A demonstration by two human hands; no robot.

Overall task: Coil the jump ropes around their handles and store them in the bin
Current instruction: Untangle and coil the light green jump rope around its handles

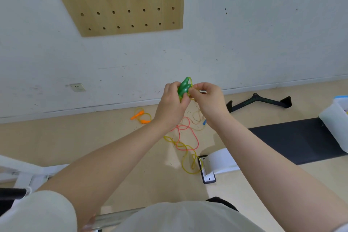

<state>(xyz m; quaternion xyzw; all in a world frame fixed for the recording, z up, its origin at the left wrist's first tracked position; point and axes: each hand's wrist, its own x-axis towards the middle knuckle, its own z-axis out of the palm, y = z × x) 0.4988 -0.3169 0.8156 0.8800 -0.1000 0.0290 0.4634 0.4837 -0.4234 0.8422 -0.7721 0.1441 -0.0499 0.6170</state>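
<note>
My left hand grips two green jump rope handles held together, upright at chest height. My right hand pinches the yellow-green rope right beside the handles, where a few turns lie around them. The rest of that yellow rope trails down in loops on the floor. A pink rope lies tangled with it. An orange-handled rope lies on the floor near the wall. A white bin stands at the right edge.
A dark mat lies on the floor by the bin. A black bar attachment rests against the wall base. A white metal frame foot sits beside the rope loops. A wooden pegboard hangs on the wall.
</note>
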